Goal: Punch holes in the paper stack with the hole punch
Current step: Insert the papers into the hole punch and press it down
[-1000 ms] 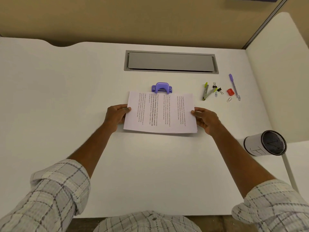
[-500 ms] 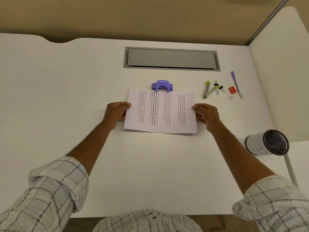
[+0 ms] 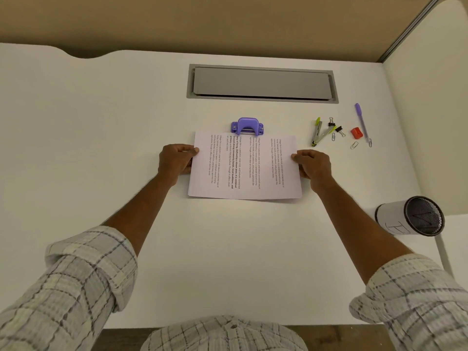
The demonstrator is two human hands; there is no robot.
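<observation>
— Both hands have edged along the short sides of the paper stack (image 3: 245, 171) toward its far corners since a second ago. The stack itself has hardly shifted against the hole punch (image 3: 247, 125).

— Where does the stack lie?

— On the white desk (image 3: 101, 127), about midway between its left and right edges, with a long side toward the person. The middle of its far edge meets the mouth of the purple punch. How deep it goes in I cannot tell.

— And the grips?

— The left hand (image 3: 174, 162) pinches the left short edge, thumb on the top sheet and fingers curled at the side. The right hand (image 3: 314, 168) pinches the right short edge the same way.

— Anything readable?

— The print runs sideways in columns. One line starts "Village life is a peaceful, close-knit". A bold one reads "Defined by a slower pace, it is centered around strong community bonds, local traditions".

— What lies around it?

— Beyond the punch a grey cable-tray lid (image 3: 262, 83) is set into the desk near the far edge. Toward the far right corner lie two grey pens with yellow-green ends (image 3: 317, 133), black binder clips (image 3: 339, 130), paper clips (image 3: 354, 145), a small red object (image 3: 356, 133) and a purple pen (image 3: 362, 122). At the right edge a mesh cup (image 3: 410, 216) lies on its side, wrapped in white paper. The wrap bears a hand-drawn letter I cannot make out.
</observation>
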